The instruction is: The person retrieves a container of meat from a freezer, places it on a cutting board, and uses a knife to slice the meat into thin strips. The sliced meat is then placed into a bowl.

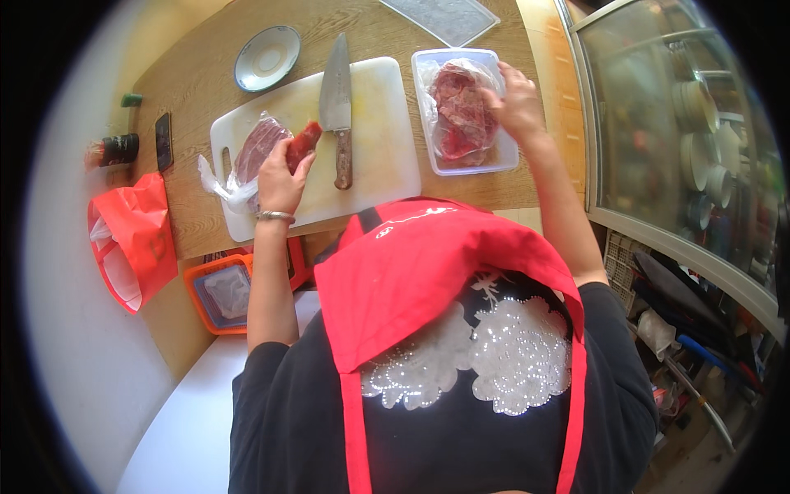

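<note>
My left hand [281, 179] grips a piece of raw red meat [304, 147] above the white cutting board [386, 154]. Beside that hand, a larger lump of meat in a clear plastic bag [262, 148] lies on the board, its knotted end toward me. A kitchen knife [337, 92] with a wooden handle rests on the board, blade pointing away from me. To the right stands a white plastic container [507, 154] with raw meat [460, 105] in a thin clear bag. My right hand [521, 102] is at the container's right rim, fingers apart, thumb over the bagged meat.
A shallow dish [268, 58] and a clear plastic lid [441, 18] lie at the table's far side. On the left are a phone [163, 142], a dark-labelled jar [120, 149] and a red bag [139, 234] at the edge. A glass-doored cabinet [660, 111] stands right.
</note>
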The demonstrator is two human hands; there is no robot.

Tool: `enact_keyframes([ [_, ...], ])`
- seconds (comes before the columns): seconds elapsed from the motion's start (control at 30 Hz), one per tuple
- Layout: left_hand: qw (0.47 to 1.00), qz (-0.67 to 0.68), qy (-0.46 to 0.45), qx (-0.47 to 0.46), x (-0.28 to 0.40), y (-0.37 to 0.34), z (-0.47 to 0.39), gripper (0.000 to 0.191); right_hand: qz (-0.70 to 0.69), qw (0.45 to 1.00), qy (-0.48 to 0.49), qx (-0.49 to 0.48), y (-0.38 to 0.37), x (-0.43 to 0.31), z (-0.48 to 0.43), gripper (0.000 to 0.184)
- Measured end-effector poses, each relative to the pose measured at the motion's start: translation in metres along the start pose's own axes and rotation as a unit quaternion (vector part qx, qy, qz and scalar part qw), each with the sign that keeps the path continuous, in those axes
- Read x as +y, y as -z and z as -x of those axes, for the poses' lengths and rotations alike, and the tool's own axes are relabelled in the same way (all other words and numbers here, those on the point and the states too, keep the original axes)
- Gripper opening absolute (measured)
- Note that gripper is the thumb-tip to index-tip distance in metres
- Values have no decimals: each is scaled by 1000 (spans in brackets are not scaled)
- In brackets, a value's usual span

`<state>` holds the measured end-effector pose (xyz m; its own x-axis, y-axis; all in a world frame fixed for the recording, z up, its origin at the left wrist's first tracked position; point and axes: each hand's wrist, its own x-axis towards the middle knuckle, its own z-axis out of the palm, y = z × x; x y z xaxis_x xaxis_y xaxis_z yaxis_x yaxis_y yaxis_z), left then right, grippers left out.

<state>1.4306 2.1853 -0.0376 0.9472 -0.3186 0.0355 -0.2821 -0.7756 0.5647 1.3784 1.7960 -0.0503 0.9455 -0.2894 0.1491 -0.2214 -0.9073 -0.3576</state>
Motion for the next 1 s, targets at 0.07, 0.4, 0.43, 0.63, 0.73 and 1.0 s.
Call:
enact_keyframes([
  [0.07,984,-165,-53,34,-8,-11,-2,43,146,989,-27,-7,-17,-29,-5,56],
  [0.4,973,101,-185,-91,111,-105,-38,65,71,994,24,-83,-39,-16,-16,50],
  [0.43,979,73,-165,-93,106,-123,-39,71,49,997,42,-38,-46,-19,-5,61],
  [0.63,955,219,-154,-126,93,-137,-43,78,166,964,-93,-183,-47,-77,8,110],
  [0.73,954,225,-140,-143,90,-136,-40,76,176,957,-142,-179,-46,-87,-1,105],
  [1.0,941,235,-186,-157,88,-124,-31,78,63,970,-181,-151,-35,-68,6,96],
])
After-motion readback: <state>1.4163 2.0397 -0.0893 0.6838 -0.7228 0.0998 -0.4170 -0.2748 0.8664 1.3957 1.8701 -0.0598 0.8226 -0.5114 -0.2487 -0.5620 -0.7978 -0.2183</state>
